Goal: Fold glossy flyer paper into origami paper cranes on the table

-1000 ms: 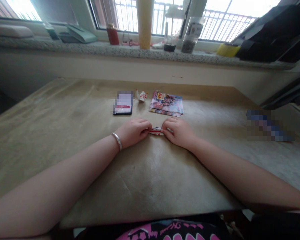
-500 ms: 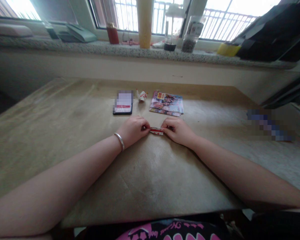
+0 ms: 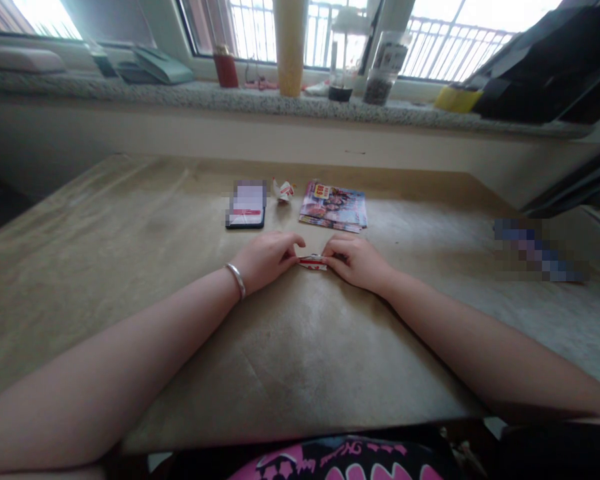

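A small folded strip of white paper with red print (image 3: 312, 263) lies low over the table between my two hands. My right hand (image 3: 357, 264) pinches its right end between thumb and fingertips. At the strip's left end is my left hand (image 3: 267, 260), its thumb tip touching or very near the paper. The index finger of that hand is raised and apart from the thumb, so it does not grip the strip. A silver bangle (image 3: 235, 281) circles the left wrist.
Beyond my hands lie a phone-like device (image 3: 247, 197), partly blurred out, a crumpled white and red paper piece (image 3: 283, 192) and a stack of printed leaflets (image 3: 333, 205). A pixelated blue item (image 3: 537, 250) is at the right. Bottles and jars stand on the granite sill (image 3: 180, 95).
My left index finger has lifted off the paper strip and opened away from the thumb. My right hand keeps its pinch in the same place.
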The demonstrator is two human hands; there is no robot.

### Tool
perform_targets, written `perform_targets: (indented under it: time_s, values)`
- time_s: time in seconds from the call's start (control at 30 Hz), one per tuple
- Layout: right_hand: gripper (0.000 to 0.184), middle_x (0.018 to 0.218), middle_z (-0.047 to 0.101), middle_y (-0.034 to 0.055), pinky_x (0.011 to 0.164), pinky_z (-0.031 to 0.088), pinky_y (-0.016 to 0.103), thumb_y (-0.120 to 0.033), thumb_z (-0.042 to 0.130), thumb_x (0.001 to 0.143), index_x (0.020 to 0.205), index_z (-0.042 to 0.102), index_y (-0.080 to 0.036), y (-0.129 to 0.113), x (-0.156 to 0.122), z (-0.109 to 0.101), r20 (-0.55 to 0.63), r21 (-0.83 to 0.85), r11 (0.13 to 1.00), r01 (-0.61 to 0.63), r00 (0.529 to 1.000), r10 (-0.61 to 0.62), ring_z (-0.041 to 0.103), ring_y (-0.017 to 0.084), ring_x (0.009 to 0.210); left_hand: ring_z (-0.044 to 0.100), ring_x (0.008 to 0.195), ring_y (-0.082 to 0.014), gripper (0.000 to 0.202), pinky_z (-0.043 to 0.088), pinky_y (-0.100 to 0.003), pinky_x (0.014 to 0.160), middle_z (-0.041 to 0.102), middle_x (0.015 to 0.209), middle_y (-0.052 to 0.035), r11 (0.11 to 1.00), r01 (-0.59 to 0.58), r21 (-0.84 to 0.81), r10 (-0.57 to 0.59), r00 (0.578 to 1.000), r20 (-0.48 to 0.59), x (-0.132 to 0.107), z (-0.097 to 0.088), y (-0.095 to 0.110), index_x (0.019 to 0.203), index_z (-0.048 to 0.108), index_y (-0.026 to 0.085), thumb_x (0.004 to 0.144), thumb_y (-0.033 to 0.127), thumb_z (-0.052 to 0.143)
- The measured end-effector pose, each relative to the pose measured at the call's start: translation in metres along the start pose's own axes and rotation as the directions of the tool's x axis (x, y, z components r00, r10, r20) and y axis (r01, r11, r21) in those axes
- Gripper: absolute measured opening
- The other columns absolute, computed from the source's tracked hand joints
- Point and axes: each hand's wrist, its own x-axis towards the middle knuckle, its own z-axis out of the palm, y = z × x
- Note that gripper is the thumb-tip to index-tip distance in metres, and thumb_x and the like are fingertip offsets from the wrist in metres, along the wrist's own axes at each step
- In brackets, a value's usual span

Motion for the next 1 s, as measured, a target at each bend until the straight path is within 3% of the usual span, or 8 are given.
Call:
perform_targets:
  time_s: [0.17, 0.3, 0.37, 0.47, 0.63, 0.73, 1.0]
  values:
    - [0.013, 0.077, 0.061, 0.0039, 0.069, 0.041, 0.027, -0.022, 0.056, 0.085, 0.073, 0.060, -0.018, -0.001, -0.001, 0.000, 0.002, 0.023, 1.000, -0.002, 1.000, 0.002, 0.055, 0.015, 0.075, 0.057, 0.082, -0.0177, 0.013, 0.045, -0.030, 0.075, 0.064, 0.085, -0.0053, 0.990, -0.123, 0.067, 0.121, 0.992, 0.027, 0.000, -0.001, 0.001, 0.087, 0.063, 0.017, 0.086, 0.020, 0.050]
    - [0.013, 0.077, 0.062, 0.0038, 0.070, 0.041, 0.027, -0.022, 0.056, 0.085, 0.073, 0.061, -0.018, -0.004, -0.001, 0.001, 0.004, 0.038, 0.999, -0.016, 1.000, 0.016, 0.055, 0.015, 0.076, 0.058, 0.085, -0.0187, 0.026, 0.046, -0.029, 0.076, 0.063, 0.090, -0.0058, 0.993, -0.115, -0.031, 0.116, 0.992, 0.041, 0.001, 0.002, 0.003, 0.100, 0.058, 0.015, 0.080, 0.031, 0.061]
    - [0.014, 0.075, 0.061, 0.0034, 0.067, 0.040, 0.026, -0.022, 0.058, 0.083, 0.071, 0.061, -0.017, -0.005, 0.000, 0.003, 0.001, 0.039, 0.996, -0.075, 0.997, 0.075, 0.054, 0.015, 0.073, 0.058, 0.083, -0.0174, 0.029, 0.045, -0.027, 0.073, 0.063, 0.090, -0.0045, 0.994, -0.093, -0.055, 0.095, 0.995, 0.037, 0.001, 0.004, 0.005, 0.102, 0.056, 0.015, 0.078, 0.029, 0.064]
    - [0.017, 0.070, 0.061, 0.0027, 0.062, 0.038, 0.026, -0.028, 0.060, 0.082, 0.068, 0.061, -0.018, -0.006, 0.000, 0.004, -0.001, 0.060, 0.978, -0.198, 0.980, 0.198, 0.054, 0.015, 0.068, 0.055, 0.074, -0.0138, 0.015, 0.043, -0.024, 0.067, 0.060, 0.081, -0.0012, 0.996, -0.073, -0.058, 0.074, 0.997, 0.018, 0.000, 0.004, 0.008, 0.093, 0.056, 0.017, 0.079, 0.023, 0.059]
    - [0.013, 0.069, 0.067, -0.0001, 0.061, 0.042, 0.024, -0.029, 0.060, 0.080, 0.087, 0.061, -0.018, -0.006, 0.000, 0.005, 0.065, 0.344, 0.878, -0.333, 0.941, 0.332, 0.058, 0.013, 0.062, 0.049, 0.060, -0.0086, 0.006, 0.038, -0.019, 0.057, 0.055, 0.070, 0.0024, 0.985, -0.040, -0.168, 0.040, 0.999, -0.003, -0.001, 0.002, 0.010, 0.084, 0.058, 0.017, 0.080, 0.021, 0.057]
    - [0.010, 0.065, 0.065, -0.0021, 0.060, 0.041, 0.023, -0.023, 0.056, 0.080, 0.088, 0.060, -0.018, -0.008, -0.002, 0.005, 0.030, 0.355, 0.885, -0.301, 0.950, 0.311, 0.056, 0.011, 0.059, 0.050, 0.060, -0.0086, 0.006, 0.038, -0.019, 0.058, 0.056, 0.070, 0.0020, 0.984, -0.043, -0.174, 0.041, 0.999, -0.015, -0.001, 0.002, 0.009, 0.083, 0.060, 0.016, 0.080, 0.020, 0.057]
    - [0.007, 0.071, 0.062, 0.0010, 0.064, 0.039, 0.024, -0.025, 0.061, 0.079, 0.077, 0.063, -0.018, -0.013, -0.003, 0.004, -0.028, 0.006, 0.998, -0.062, 0.998, 0.063, 0.054, 0.013, 0.071, 0.059, 0.078, -0.0135, 0.009, 0.046, -0.024, 0.070, 0.065, 0.087, -0.0042, 0.989, -0.120, -0.086, 0.112, 0.990, -0.085, 0.001, 0.006, 0.004, 0.084, 0.064, 0.016, 0.082, 0.022, 0.056]
